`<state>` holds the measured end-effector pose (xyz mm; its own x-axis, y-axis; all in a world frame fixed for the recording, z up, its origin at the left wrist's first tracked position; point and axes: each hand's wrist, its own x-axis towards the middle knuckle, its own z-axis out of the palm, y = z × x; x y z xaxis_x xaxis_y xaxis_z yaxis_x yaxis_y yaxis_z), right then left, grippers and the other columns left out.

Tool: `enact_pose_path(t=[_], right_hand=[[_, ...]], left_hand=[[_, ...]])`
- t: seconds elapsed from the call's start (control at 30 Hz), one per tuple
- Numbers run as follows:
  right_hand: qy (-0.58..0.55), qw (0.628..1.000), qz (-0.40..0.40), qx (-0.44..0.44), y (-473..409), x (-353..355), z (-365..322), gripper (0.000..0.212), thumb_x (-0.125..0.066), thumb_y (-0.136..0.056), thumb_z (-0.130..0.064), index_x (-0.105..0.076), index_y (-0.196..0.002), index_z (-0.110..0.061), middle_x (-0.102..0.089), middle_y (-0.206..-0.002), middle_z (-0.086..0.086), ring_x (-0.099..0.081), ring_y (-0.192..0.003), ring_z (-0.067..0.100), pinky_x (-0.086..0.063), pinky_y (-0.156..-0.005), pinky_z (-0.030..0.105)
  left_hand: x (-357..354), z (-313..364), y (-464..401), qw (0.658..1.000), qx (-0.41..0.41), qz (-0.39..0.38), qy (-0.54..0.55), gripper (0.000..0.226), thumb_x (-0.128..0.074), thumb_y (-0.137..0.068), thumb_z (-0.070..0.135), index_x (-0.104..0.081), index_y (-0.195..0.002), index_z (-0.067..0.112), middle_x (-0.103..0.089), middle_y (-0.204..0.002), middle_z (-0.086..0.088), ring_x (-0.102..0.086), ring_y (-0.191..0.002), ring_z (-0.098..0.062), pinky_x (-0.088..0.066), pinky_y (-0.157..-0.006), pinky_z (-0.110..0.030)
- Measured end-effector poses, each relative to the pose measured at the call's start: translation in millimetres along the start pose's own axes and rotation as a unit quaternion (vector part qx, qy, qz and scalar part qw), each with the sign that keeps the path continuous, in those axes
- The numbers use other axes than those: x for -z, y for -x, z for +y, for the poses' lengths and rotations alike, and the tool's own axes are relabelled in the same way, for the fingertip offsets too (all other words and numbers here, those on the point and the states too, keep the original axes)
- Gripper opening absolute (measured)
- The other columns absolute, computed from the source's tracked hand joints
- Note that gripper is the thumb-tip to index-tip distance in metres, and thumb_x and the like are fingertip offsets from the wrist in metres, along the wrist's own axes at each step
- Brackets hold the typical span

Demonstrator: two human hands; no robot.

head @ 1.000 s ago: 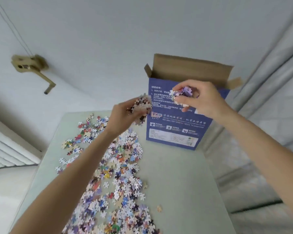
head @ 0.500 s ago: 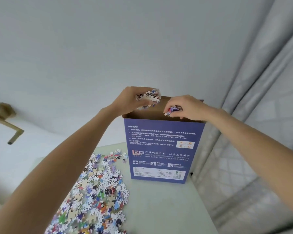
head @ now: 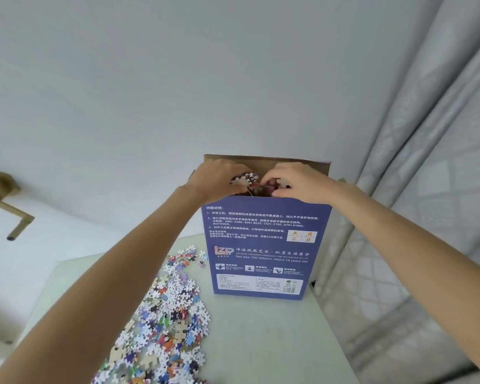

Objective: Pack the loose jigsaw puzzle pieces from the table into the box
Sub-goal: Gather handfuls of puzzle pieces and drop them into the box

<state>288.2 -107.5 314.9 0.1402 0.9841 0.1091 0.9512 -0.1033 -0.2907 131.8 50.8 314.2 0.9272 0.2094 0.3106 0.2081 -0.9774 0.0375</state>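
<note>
A tall blue puzzle box (head: 263, 245) stands upright at the far end of the pale green table (head: 261, 342), its brown top flaps open. My left hand (head: 219, 177) grips a clump of jigsaw pieces (head: 244, 180) just over the box's open top. My right hand (head: 299, 181) is beside it over the opening, fingers curled round a few pieces that show between them. The inside of the box is hidden. A long spread of loose colourful pieces (head: 166, 322) lies on the table to the left of the box, partly under my left forearm.
A grey curtain (head: 427, 162) hangs close along the table's right edge. A plain wall rises behind the box. A brass-coloured handle (head: 9, 214) sticks out at the far left. The table's right edge runs near the box's right corner.
Both hands have come closer together and sunk lower onto the box's open top, each with its pieces. The view has tilted a little downward, showing more of the table.
</note>
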Motion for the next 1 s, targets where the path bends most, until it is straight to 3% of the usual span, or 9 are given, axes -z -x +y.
enact_pose_path(t=[0.13,0.3,0.4,0.53,0.67,0.73,0.8,0.9,1.0], right_hand=[[-0.030,0.999,0.018,-0.005,0.8,-1.2,0.8,0.020,-0.061,-0.088,-0.013,-0.066,-0.106,-0.021,-0.057,-0.106,-0.002,-0.059,-0.095,0.012,-0.045,-0.083,0.022],[-0.026,0.999,0.035,-0.005,1.9,-3.2,-4.8,0.021,-0.058,-0.088,-0.005,-0.067,-0.098,-0.021,-0.060,-0.100,-0.004,-0.064,-0.082,0.009,-0.051,-0.082,0.036],[-0.024,0.997,0.074,-0.014,6.7,-1.9,-11.5,0.018,-0.058,-0.089,-0.010,-0.067,-0.099,-0.021,-0.064,-0.089,-0.008,-0.062,-0.078,0.009,-0.052,-0.079,0.037],[0.004,0.979,0.202,0.015,22.2,-10.9,-36.2,0.016,-0.057,-0.090,-0.016,-0.068,-0.099,-0.022,-0.067,-0.087,-0.009,-0.062,-0.076,0.011,-0.054,-0.071,0.037],[-0.005,0.942,0.326,0.081,53.0,-54.9,-74.7,0.015,-0.055,-0.090,-0.016,-0.068,-0.098,-0.016,-0.067,-0.085,-0.007,-0.062,-0.074,0.009,-0.051,-0.061,0.026],[-0.034,0.946,0.312,0.081,66.2,-103.0,-91.3,0.014,-0.057,-0.089,-0.015,-0.068,-0.097,-0.016,-0.068,-0.085,-0.007,-0.062,-0.074,0.009,-0.050,-0.060,0.022],[-0.062,0.964,0.252,0.054,78.1,-154.8,-103.2,0.015,-0.057,-0.088,-0.013,-0.068,-0.098,-0.016,-0.068,-0.089,-0.006,-0.064,-0.078,0.010,-0.053,-0.062,0.026],[-0.084,0.995,0.058,-0.001,87.1,-233.8,-117.0,0.025,-0.054,-0.090,-0.017,-0.063,-0.114,-0.016,-0.063,-0.110,-0.002,-0.060,-0.101,0.016,-0.053,-0.079,0.032],[-0.081,0.989,-0.122,-0.033,83.5,-290.5,-124.0,0.047,-0.056,-0.090,-0.023,-0.045,-0.136,-0.018,-0.045,-0.136,0.002,-0.040,-0.125,0.020,-0.039,-0.100,0.032]], left_hand=[[-4.0,7.7,3.4,0.998,0.023,0.046,-0.024,0.037,-0.059,-0.086,0.042,-0.056,-0.121,0.030,-0.062,-0.112,0.007,-0.060,-0.096,-0.021,-0.037,-0.067,-0.027],[-6.2,11.2,10.4,0.998,0.020,0.060,-0.018,0.015,-0.055,-0.090,0.029,-0.066,-0.100,0.025,-0.067,-0.094,0.007,-0.063,-0.085,-0.018,-0.035,-0.062,-0.024],[-8.3,12.8,16.3,0.997,0.009,0.082,-0.011,0.020,-0.048,-0.094,0.026,-0.067,-0.098,0.024,-0.069,-0.088,0.006,-0.063,-0.080,-0.021,-0.038,-0.060,-0.026],[-15.2,12.8,37.2,0.973,-0.006,0.230,-0.017,0.025,-0.045,-0.090,0.028,-0.068,-0.094,0.021,-0.065,-0.075,0.006,-0.061,-0.071,-0.023,-0.046,-0.061,-0.030],[-30.9,24.9,94.7,0.926,0.063,0.371,0.019,0.017,-0.054,-0.087,0.021,-0.069,-0.095,0.020,-0.069,-0.082,0.009,-0.059,-0.078,-0.015,-0.042,-0.070,-0.026],[-53.5,28.8,139.9,0.925,0.136,0.348,0.072,0.019,-0.053,-0.088,0.023,-0.069,-0.097,0.020,-0.070,-0.087,0.009,-0.059,-0.083,-0.014,-0.043,-0.072,-0.028],[-83.8,29.2,186.8,0.927,0.224,0.275,0.125,0.025,-0.049,-0.088,0.030,-0.067,-0.104,0.022,-0.069,-0.094,0.011,-0.060,-0.089,-0.014,-0.047,-0.079,-0.031],[-135.0,23.9,259.9,0.914,0.357,0.095,0.165,0.034,-0.052,-0.087,0.038,-0.057,-0.119,0.027,-0.064,-0.111,0.006,-0.056,-0.105,-0.019,-0.046,-0.094,-0.039],[-172.8,16.1,314.4,0.868,0.460,-0.087,0.167,0.053,-0.058,-0.086,0.043,-0.040,-0.134,0.029,-0.050,-0.132,-0.002,-0.047,-0.120,-0.022,-0.041,-0.102,-0.038]])
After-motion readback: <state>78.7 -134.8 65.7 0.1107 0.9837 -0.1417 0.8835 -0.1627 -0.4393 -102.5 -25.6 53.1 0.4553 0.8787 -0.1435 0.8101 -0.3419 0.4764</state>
